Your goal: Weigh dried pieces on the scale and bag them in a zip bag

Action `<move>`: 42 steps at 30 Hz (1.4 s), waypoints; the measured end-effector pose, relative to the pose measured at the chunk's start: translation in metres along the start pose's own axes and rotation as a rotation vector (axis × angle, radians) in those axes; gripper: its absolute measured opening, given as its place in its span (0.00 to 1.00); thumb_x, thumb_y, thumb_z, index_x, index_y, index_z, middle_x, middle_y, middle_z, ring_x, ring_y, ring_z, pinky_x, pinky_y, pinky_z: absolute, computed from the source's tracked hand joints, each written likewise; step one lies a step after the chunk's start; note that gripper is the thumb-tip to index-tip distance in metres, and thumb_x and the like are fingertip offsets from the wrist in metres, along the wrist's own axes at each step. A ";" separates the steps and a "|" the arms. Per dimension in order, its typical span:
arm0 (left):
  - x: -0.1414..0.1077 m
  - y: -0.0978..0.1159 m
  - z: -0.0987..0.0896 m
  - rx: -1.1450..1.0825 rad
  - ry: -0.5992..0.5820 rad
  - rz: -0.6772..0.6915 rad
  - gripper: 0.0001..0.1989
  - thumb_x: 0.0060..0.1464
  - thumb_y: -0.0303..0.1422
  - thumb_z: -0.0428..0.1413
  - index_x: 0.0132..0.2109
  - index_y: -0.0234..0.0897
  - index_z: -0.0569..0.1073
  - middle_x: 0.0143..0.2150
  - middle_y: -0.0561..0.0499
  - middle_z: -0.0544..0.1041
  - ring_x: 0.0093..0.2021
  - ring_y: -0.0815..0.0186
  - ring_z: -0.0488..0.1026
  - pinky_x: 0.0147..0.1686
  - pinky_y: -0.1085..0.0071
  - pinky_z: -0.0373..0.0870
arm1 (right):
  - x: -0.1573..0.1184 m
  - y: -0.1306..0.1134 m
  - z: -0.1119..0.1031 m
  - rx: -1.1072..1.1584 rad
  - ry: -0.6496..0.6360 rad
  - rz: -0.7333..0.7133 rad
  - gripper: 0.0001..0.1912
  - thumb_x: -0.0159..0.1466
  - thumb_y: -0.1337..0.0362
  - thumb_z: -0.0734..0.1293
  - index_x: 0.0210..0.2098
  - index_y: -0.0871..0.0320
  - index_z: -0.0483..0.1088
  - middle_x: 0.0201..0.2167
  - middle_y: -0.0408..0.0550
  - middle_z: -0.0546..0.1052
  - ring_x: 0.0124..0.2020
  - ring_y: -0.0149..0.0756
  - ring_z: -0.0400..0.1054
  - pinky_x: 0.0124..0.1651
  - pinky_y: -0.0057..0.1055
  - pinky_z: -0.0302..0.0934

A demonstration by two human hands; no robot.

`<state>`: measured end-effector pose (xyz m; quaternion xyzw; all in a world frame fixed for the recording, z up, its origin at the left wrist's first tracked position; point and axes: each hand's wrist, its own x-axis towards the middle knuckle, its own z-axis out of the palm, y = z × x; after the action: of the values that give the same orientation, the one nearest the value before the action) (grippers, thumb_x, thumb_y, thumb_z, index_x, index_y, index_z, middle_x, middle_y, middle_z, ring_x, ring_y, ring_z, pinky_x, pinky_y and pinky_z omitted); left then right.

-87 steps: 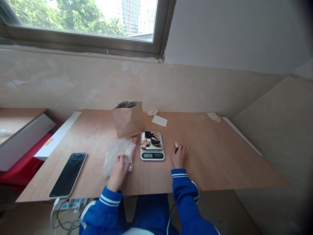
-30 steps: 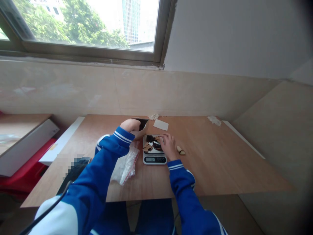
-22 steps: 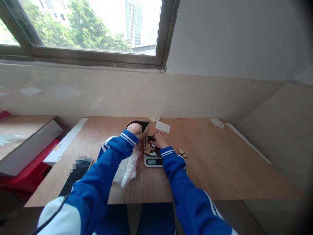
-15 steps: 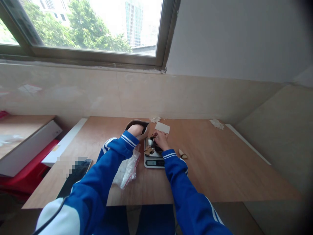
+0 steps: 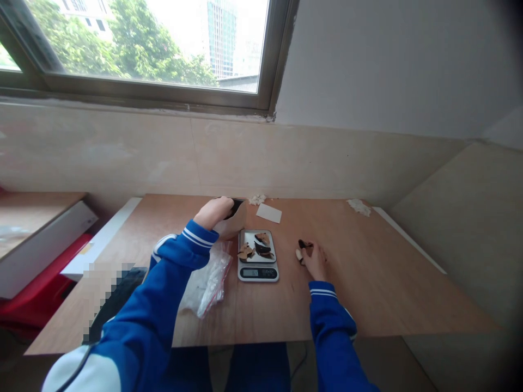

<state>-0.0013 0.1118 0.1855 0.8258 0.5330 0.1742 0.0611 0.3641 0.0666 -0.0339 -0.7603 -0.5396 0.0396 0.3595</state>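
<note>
While left fingers (image 5: 214,207) clamp the brown paper bag (image 5: 233,226), right fingers (image 5: 311,250) are pinching one dark dried piece (image 5: 303,244).

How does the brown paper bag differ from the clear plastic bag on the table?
The brown paper bag is opaque and stands upright, gripped at its top by the left hand. The clear plastic bag is see-through and lies crumpled on the table. Both sit left of the digital scale.
</note>
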 end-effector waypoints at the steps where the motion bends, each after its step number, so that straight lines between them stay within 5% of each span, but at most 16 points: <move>1: 0.001 -0.003 -0.005 0.019 -0.018 0.023 0.10 0.55 0.27 0.53 0.27 0.35 0.74 0.28 0.46 0.77 0.29 0.63 0.75 0.37 0.70 0.69 | -0.006 0.001 0.000 0.016 0.029 -0.019 0.23 0.60 0.55 0.61 0.50 0.60 0.67 0.48 0.61 0.72 0.51 0.52 0.62 0.49 0.45 0.54; 4: 0.000 -0.011 -0.023 0.091 0.012 0.076 0.13 0.60 0.29 0.49 0.31 0.34 0.75 0.29 0.46 0.77 0.30 0.64 0.74 0.38 0.70 0.68 | -0.027 -0.002 0.002 0.077 0.137 -0.137 0.31 0.62 0.53 0.60 0.60 0.64 0.57 0.55 0.66 0.65 0.57 0.54 0.58 0.54 0.49 0.53; 8: -0.011 -0.010 -0.036 0.071 0.311 0.064 0.13 0.64 0.32 0.47 0.39 0.34 0.75 0.36 0.46 0.75 0.37 0.63 0.74 0.41 0.67 0.70 | -0.046 -0.006 0.004 0.115 0.171 -0.256 0.29 0.63 0.54 0.60 0.60 0.62 0.57 0.54 0.64 0.64 0.56 0.52 0.59 0.54 0.49 0.56; 12: -0.024 0.007 -0.008 -0.160 0.543 0.112 0.13 0.65 0.35 0.47 0.46 0.37 0.74 0.42 0.47 0.76 0.42 0.63 0.74 0.45 0.68 0.70 | -0.049 -0.005 0.007 0.088 0.133 -0.283 0.26 0.63 0.57 0.60 0.58 0.61 0.60 0.53 0.63 0.65 0.54 0.52 0.61 0.52 0.50 0.58; 16: -0.028 0.020 0.051 -0.415 0.433 0.056 0.10 0.61 0.35 0.52 0.40 0.36 0.77 0.37 0.47 0.79 0.37 0.64 0.76 0.39 0.70 0.72 | -0.045 0.002 0.010 0.066 0.106 -0.313 0.22 0.64 0.60 0.58 0.56 0.60 0.63 0.48 0.60 0.68 0.49 0.49 0.63 0.51 0.48 0.59; 19: -0.030 0.023 0.089 -0.580 0.269 -0.136 0.10 0.57 0.35 0.55 0.37 0.34 0.78 0.36 0.46 0.81 0.36 0.62 0.77 0.36 0.70 0.71 | -0.044 0.007 0.012 0.053 0.101 -0.313 0.18 0.63 0.62 0.57 0.51 0.59 0.67 0.41 0.57 0.71 0.44 0.48 0.65 0.49 0.46 0.59; 25: -0.031 0.020 0.122 -0.602 0.091 -0.355 0.09 0.55 0.31 0.55 0.37 0.31 0.79 0.34 0.45 0.81 0.34 0.63 0.77 0.36 0.71 0.71 | -0.044 0.008 0.015 0.048 0.125 -0.308 0.16 0.63 0.61 0.57 0.45 0.60 0.69 0.39 0.56 0.72 0.42 0.47 0.64 0.47 0.44 0.59; 29: -0.026 0.021 0.133 -0.569 0.042 -0.365 0.08 0.53 0.26 0.55 0.35 0.29 0.79 0.29 0.45 0.80 0.30 0.64 0.77 0.32 0.72 0.70 | -0.042 0.010 0.016 0.042 0.144 -0.298 0.15 0.63 0.60 0.57 0.44 0.59 0.69 0.38 0.55 0.71 0.42 0.47 0.64 0.47 0.44 0.59; 34: -0.028 0.022 0.126 -0.479 0.080 -0.334 0.10 0.54 0.26 0.53 0.31 0.30 0.79 0.31 0.43 0.80 0.34 0.62 0.76 0.40 0.68 0.69 | -0.041 0.011 0.017 0.030 0.144 -0.311 0.15 0.63 0.61 0.57 0.44 0.60 0.69 0.38 0.55 0.72 0.42 0.48 0.64 0.46 0.44 0.58; 42: -0.078 0.017 0.092 -0.443 0.384 -0.276 0.09 0.58 0.29 0.51 0.39 0.36 0.77 0.37 0.46 0.79 0.37 0.63 0.75 0.39 0.68 0.71 | -0.042 0.009 0.017 0.048 0.176 -0.322 0.15 0.61 0.63 0.58 0.44 0.60 0.69 0.37 0.55 0.72 0.41 0.46 0.64 0.46 0.43 0.58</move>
<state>0.0166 0.0419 0.0872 0.6645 0.5908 0.4286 0.1606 0.3463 0.0384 -0.0653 -0.6556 -0.6198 -0.0725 0.4252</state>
